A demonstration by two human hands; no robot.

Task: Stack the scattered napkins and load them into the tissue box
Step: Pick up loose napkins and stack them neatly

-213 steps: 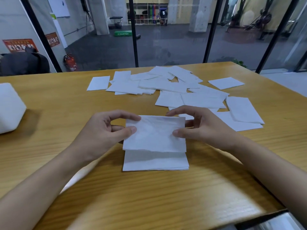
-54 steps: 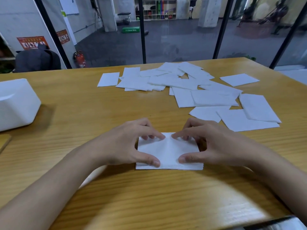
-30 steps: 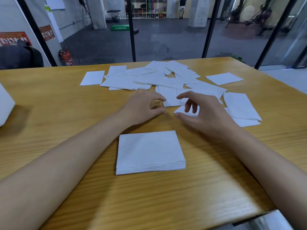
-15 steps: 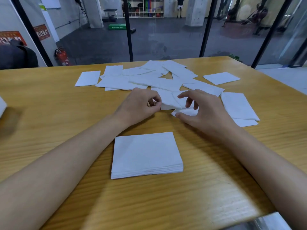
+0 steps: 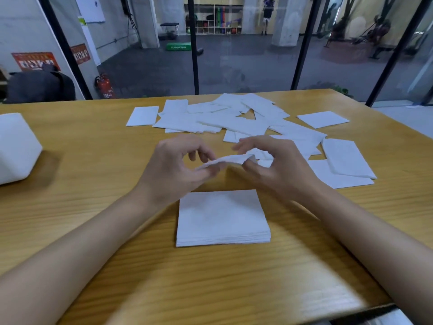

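Observation:
A neat stack of white napkins (image 5: 222, 219) lies on the wooden table (image 5: 93, 195) in front of me. Just beyond it, my left hand (image 5: 178, 170) and my right hand (image 5: 276, 167) hold one white napkin (image 5: 225, 160) between them above the table, each pinching an end with thumb and fingers. Several scattered napkins (image 5: 234, 120) lie further back and to the right. The white tissue box (image 5: 16, 148) stands at the table's left edge, partly cut off by the frame.
A single napkin (image 5: 323, 119) lies apart at the back right and another (image 5: 143, 116) at the back left. Glass panels with black posts (image 5: 193, 45) stand behind the table's far edge. The table's near edge runs along the bottom right.
Both hands reached forward to the scattered pile, took hold of one napkin and lifted it back toward the stack. The stack stays where it was set down.

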